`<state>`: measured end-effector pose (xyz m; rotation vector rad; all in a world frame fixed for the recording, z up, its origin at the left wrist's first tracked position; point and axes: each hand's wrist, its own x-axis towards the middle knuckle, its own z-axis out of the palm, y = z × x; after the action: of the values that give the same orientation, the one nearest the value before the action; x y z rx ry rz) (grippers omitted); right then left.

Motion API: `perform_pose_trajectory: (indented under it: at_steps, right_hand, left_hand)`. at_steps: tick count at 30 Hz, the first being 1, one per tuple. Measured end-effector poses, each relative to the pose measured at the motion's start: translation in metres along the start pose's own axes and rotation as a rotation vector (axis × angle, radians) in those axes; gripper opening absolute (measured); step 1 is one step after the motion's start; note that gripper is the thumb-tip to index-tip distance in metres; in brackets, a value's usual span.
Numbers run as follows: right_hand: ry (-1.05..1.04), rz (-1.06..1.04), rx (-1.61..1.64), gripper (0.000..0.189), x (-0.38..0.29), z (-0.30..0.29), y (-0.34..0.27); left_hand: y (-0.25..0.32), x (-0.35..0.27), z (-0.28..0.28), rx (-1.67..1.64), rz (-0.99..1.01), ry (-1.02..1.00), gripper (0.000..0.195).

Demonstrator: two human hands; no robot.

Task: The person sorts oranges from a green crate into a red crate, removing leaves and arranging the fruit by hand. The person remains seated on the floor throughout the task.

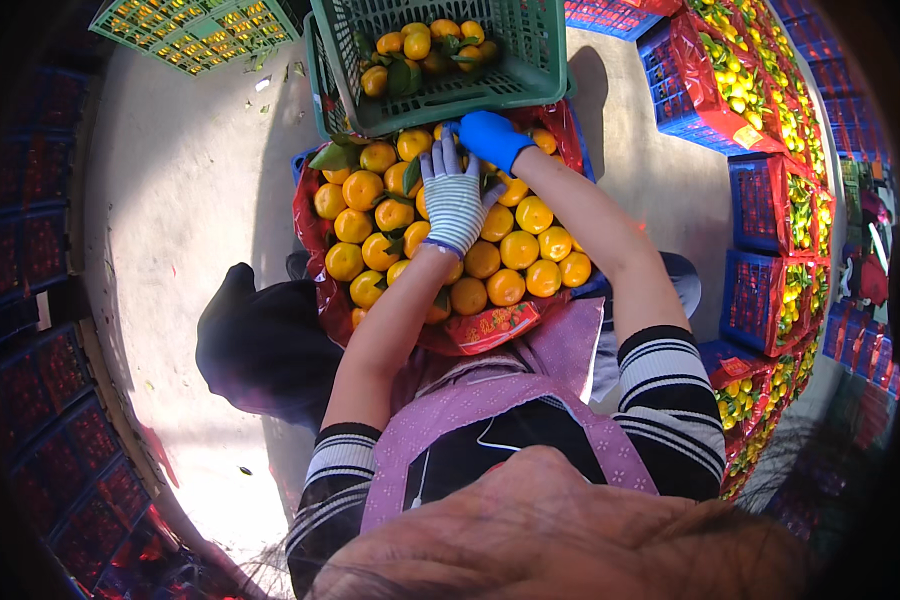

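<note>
My left hand, in a striped knit glove, lies palm down over the mandarins near the far side of a blue crate lined with red plastic film. Its fingers point away from me. In a blue glove, my right hand reaches to the crate's far edge beside the left fingertips; its own fingertips are partly hidden, so what they hold cannot be told. Rows of mandarins, some with green leaves, fill the crate. Just beyond my hands a green plastic crate stands tilted, with loose mandarins in it.
Another green crate of fruit stands at the upper left. Along the right run blue crates with red film, full of leafy mandarins. Stacked blue crates line the left side. Leaf bits lie on the concrete floor.
</note>
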<state>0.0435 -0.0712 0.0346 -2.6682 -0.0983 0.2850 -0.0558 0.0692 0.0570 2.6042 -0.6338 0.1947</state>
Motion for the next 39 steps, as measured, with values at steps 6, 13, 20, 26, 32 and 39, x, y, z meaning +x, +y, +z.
perform_pose_trajectory:
  at_steps: [6,13,20,26,32,39]
  right_hand:
    - [0.194,-0.343,-0.358,0.036,0.095,-0.058,-0.087]
    - [0.091,-0.314,0.049,0.04,0.185,-0.026,0.02]
    - [-0.019,-0.046,0.387,0.066,-0.081,-0.13,0.074]
    - [-0.175,0.039,0.24,0.047,-0.186,-0.093,0.119]
    - [-0.374,-0.215,0.121,0.052,-0.174,-0.087,0.11]
    - [-0.667,-0.348,-0.413,0.032,-0.099,-0.104,0.079]
  left_hand:
    - [-0.023,-0.006,-0.005,0.026,-0.076,-0.027,0.078]
    - [-0.003,-0.001,-0.001,-0.095,-0.019,-0.043,0.082]
    - [0.025,0.013,-0.006,-0.205,0.31,-0.085,0.059]
    - [0.053,0.0,0.013,-0.181,0.356,-0.157,0.05]
    - [0.059,0.001,0.018,-0.191,0.27,-0.016,0.036]
    - [0.066,0.001,0.016,-0.239,0.127,-0.057,0.038]
